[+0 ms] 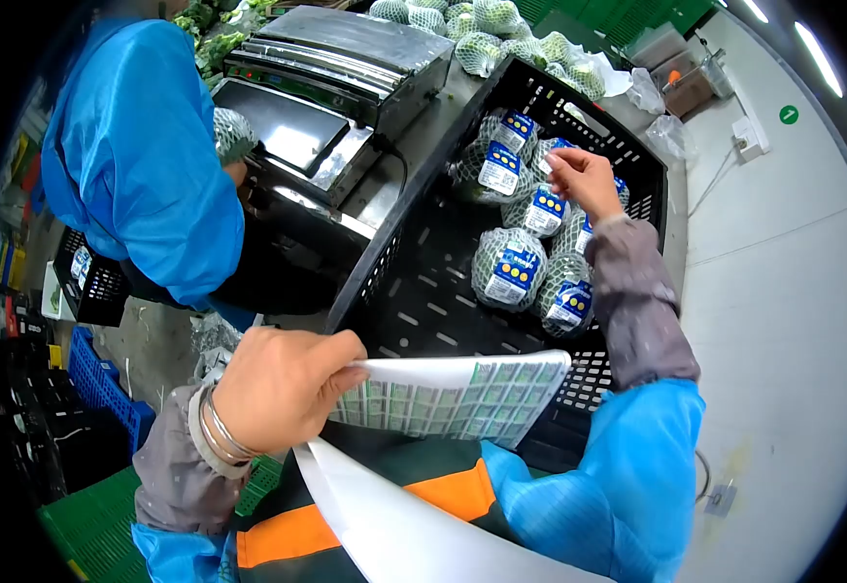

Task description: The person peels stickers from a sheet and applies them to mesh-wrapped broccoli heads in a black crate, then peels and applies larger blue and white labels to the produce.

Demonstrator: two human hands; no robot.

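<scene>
My left hand (283, 389) is closed on the edge of a sheet of small green-printed stickers (453, 398), which bends over in front of my body with its white backing showing. My right hand (587, 183) is over the black crate (414, 262), thumb and fingertips pinched together; whatever they hold is too small to make out. Below and around it sit several round green pieces of produce in white foam nets (487, 262). Most carry a blue and white label (514, 274). They fill the crate's far and right part, with its slotted floor showing at the left.
A co-worker in a blue sleeve (142, 146) stands at the left by a metal weighing and wrapping machine (346, 58), holding a netted piece (233, 136). More netted produce (482, 51) lies on the counter behind. A white wall (773, 291) runs along the right.
</scene>
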